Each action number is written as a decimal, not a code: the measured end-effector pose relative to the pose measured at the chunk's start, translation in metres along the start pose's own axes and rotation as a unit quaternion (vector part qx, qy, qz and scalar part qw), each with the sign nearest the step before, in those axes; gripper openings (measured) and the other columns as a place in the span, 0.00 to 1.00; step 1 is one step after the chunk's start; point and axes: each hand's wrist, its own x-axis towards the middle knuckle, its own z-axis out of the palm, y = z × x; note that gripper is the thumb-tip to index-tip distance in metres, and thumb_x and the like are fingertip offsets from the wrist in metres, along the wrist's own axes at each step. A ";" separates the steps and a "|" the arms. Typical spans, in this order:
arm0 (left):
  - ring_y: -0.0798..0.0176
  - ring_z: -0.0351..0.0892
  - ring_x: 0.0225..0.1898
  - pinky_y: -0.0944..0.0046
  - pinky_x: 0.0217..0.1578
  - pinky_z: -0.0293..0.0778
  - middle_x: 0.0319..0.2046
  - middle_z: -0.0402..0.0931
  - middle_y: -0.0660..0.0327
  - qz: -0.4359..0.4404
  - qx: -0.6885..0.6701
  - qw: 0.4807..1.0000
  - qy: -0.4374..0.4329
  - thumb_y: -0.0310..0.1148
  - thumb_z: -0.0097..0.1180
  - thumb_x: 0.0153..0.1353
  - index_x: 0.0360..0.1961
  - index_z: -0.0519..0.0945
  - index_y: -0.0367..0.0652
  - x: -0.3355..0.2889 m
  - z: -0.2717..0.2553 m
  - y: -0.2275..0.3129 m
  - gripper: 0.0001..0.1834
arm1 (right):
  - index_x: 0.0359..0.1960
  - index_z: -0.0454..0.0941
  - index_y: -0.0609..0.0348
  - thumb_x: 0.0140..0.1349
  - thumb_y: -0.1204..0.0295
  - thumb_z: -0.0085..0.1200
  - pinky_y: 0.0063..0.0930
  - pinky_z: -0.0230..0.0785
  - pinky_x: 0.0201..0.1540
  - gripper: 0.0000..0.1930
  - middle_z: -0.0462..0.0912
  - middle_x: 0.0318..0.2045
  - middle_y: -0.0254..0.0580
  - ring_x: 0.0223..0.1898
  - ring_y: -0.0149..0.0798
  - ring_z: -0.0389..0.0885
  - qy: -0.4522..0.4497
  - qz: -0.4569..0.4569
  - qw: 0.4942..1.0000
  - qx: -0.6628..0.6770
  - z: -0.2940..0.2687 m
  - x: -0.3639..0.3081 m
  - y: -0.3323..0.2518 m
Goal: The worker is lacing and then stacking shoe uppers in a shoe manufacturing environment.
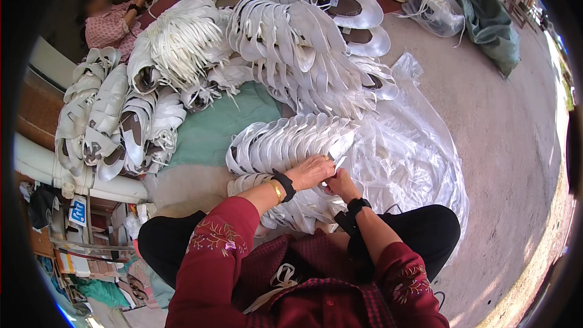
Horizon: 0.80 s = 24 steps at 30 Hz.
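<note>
A row of nested white shoe uppers [285,146] lies in front of me, with brown lining showing at its left end. At that row's right end my left hand [311,173] is closed, its fingertips pinching the edge of a white shoe upper. Right beside it, almost touching, my right hand [341,186] is curled closed; what it grips is hidden by the fingers. A narrow white strip [341,161] sticks up between the two hands. Below them, more white uppers [297,214] lie close to my lap, partly covered by my left forearm.
Tall stacks of white shoe uppers [303,54] stand beyond, with laced ones [182,42] to their left. Clear plastic sheeting [407,158] and green cloth [218,124] cover the floor. Another person [109,27] sits far left. A green sack [489,30] lies far right.
</note>
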 end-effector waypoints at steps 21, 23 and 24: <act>0.69 0.77 0.21 0.67 0.26 0.72 0.19 0.80 0.60 -0.425 -0.413 0.788 0.167 0.41 0.55 0.62 0.35 0.86 0.40 -0.033 0.009 -0.005 0.15 | 0.26 0.87 0.54 0.48 0.65 0.56 0.37 0.76 0.37 0.10 0.84 0.23 0.48 0.30 0.48 0.85 0.087 -0.034 0.949 -0.302 -0.023 0.004 0.051; 0.58 0.79 0.21 0.60 0.26 0.71 0.17 0.77 0.51 -0.417 -0.262 0.852 0.176 0.37 0.54 0.62 0.25 0.80 0.35 -0.059 0.004 -0.019 0.16 | 0.26 0.87 0.55 0.49 0.66 0.55 0.36 0.75 0.36 0.10 0.84 0.21 0.46 0.28 0.47 0.84 0.064 -0.039 0.952 -0.298 -0.028 0.002 0.033; 0.43 0.74 0.22 0.53 0.26 0.69 0.17 0.72 0.44 -0.327 -0.171 0.902 0.222 0.34 0.52 0.62 0.23 0.75 0.33 -0.067 0.002 -0.021 0.16 | 0.27 0.86 0.56 0.50 0.66 0.54 0.36 0.75 0.35 0.11 0.84 0.20 0.43 0.27 0.45 0.84 0.077 -0.048 0.957 -0.276 -0.027 0.006 0.028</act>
